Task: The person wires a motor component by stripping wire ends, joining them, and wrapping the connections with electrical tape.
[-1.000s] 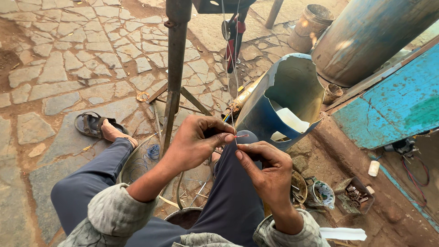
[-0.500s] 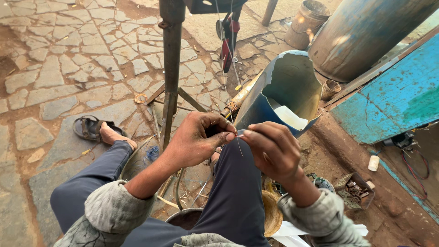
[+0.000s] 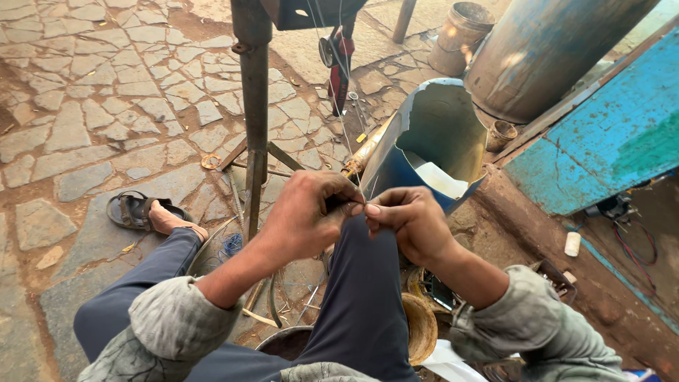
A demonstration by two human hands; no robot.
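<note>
Two hands, left hand [image 3: 308,216] and right hand [image 3: 409,221], pinch one thin wire [image 3: 344,134] between closed fingers beside a blue drum [image 3: 424,134].

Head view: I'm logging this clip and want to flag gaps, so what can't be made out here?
- What the left hand and right hand pinch: covered by the fingertips.
- The thin wire: too fine to follow into the hands.
- The top of the metal post: cut off by the upper edge.
- The inside of the blue drum: partly hidden by its own wall.
</note>
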